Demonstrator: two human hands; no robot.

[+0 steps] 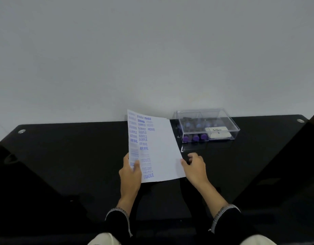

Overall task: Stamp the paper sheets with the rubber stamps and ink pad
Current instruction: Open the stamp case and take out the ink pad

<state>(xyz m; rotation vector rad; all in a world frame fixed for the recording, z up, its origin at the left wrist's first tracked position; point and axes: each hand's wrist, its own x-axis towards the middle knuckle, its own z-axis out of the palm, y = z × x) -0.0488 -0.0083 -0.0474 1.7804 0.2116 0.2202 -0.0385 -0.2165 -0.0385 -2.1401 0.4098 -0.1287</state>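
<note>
surface: glossy black table (64, 165), reflective
wall: plain grey-white wall (152, 50) behind
left hand (130, 172): grasping stamped paper sheet (158, 149)
right hand (196, 167): pinching sheet's right edge
box: clear box (207, 124), right of the sheet

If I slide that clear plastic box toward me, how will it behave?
The clear box probably slides easily on the glossy black table. It looks low and wide, so tipping seems unlikely. The purple-capped stamps lying inside may roll or shift.
</note>
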